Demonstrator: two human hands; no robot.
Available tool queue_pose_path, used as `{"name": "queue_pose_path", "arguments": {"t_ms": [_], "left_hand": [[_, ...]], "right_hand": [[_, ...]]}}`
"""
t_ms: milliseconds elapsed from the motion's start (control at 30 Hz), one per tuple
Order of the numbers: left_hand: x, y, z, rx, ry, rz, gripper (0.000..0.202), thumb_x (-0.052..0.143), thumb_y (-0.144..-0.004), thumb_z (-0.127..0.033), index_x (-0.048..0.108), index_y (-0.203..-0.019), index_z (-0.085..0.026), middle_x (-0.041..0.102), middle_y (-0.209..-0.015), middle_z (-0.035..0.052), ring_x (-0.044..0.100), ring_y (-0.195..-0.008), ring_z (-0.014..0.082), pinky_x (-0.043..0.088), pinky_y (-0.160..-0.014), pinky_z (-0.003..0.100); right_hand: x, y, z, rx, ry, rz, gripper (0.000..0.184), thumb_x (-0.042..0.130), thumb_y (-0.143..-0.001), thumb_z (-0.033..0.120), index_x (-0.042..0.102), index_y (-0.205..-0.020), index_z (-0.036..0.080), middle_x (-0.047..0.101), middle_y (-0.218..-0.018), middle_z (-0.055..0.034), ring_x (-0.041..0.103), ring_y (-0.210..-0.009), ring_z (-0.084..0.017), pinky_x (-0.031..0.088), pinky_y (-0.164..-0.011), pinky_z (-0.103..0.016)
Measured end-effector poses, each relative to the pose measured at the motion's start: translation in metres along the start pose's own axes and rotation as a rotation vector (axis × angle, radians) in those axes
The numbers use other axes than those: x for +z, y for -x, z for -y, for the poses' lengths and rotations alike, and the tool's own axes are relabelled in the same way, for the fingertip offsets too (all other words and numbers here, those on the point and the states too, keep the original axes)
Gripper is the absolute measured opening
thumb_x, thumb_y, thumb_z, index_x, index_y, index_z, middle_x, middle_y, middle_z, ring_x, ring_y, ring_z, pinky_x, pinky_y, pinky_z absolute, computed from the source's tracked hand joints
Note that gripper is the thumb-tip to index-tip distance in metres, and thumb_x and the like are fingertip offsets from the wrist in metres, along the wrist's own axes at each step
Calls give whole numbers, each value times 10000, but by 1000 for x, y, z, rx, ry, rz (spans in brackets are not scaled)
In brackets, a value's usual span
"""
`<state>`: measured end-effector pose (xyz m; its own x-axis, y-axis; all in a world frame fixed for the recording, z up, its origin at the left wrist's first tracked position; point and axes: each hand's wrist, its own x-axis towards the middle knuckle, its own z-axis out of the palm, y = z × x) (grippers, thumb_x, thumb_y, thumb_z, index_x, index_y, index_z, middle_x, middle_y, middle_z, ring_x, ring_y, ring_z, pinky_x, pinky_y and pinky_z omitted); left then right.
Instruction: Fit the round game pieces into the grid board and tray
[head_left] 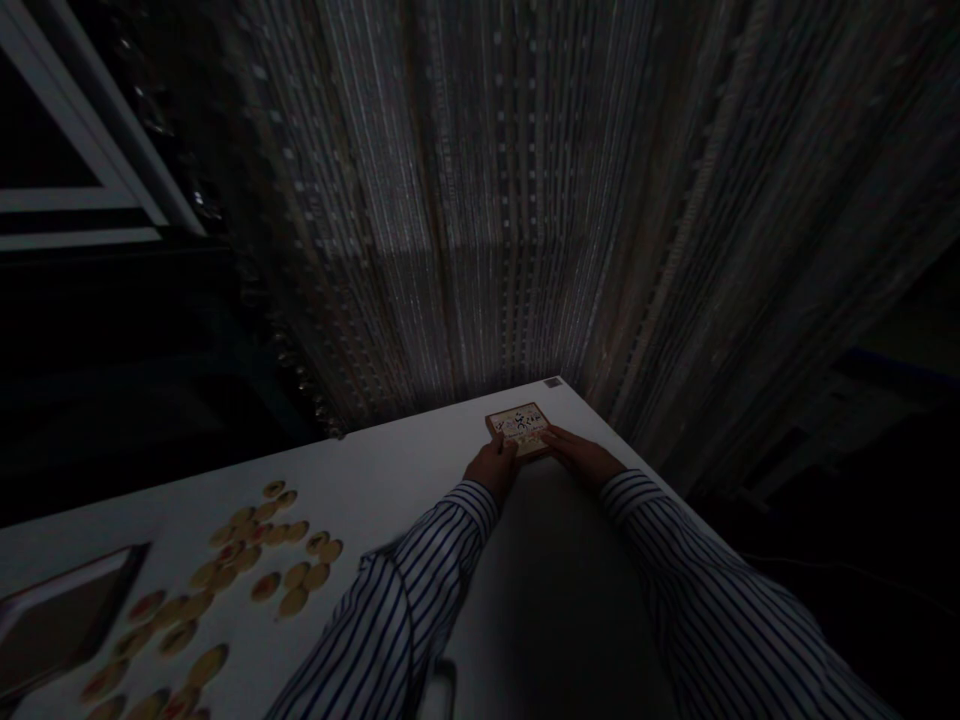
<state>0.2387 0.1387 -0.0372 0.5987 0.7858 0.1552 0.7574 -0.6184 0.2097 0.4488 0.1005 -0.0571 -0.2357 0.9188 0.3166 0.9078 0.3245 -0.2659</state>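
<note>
Both of my hands grip a flat, shallow box [517, 420] with a brown edge and a printed pale top bearing dark characters. It is at the far right corner of the white table [420, 450]; whether it rests on the surface or is slightly raised I cannot tell. My left hand [493, 468] holds the near left edge, thumb on top. My right hand [583, 455] grips the near right edge, fingers reaching along the side. To the left lie many round wooden Chinese chess pieces [293, 601], some with red or dark markings.
An open dark-rimmed tray or box [137, 590] lies at the table's left side. A small dark square mark [553, 382] is at the far corner. A string curtain [465, 200] hangs right behind the table edge. The room is very dim.
</note>
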Motion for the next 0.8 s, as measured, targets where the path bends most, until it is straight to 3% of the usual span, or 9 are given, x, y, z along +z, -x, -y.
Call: {"name": "queue_pose_path", "arguments": {"t_ms": [233, 500, 800], "left_hand": [[-1, -1, -1, 3, 12, 14, 397, 460, -815, -278, 413, -1198, -188, 359, -1335, 140, 446, -1141, 232, 406, -886, 344], [-5, -1, -3, -11, 27, 64, 437, 468, -802, -270, 409, -1219, -153, 325, -1346, 184, 456, -1132, 261, 392, -901, 345], [-29, 10, -7, -6, 68, 71, 540, 559, -723, -226, 394, -1233, -158, 326, -1342, 160, 481, -1112, 243, 404, -905, 315]], "right_hand": [[-2, -1, 3, 8, 19, -5, 414, 409, -835, 246, 445, -1247, 218, 397, -1331, -75, 448, -1146, -229, 419, -917, -396], [-6, 0, 10, 17, 21, -30, 406, 425, -826, 240, 459, -1230, 245, 400, -1330, -59, 484, -1109, -238, 439, -891, -414], [-19, 5, 20, -9, 106, -48, 494, 482, -774, 181, 410, -1261, 225, 407, -1318, -100, 470, -1124, -227, 451, -880, -391]]}}
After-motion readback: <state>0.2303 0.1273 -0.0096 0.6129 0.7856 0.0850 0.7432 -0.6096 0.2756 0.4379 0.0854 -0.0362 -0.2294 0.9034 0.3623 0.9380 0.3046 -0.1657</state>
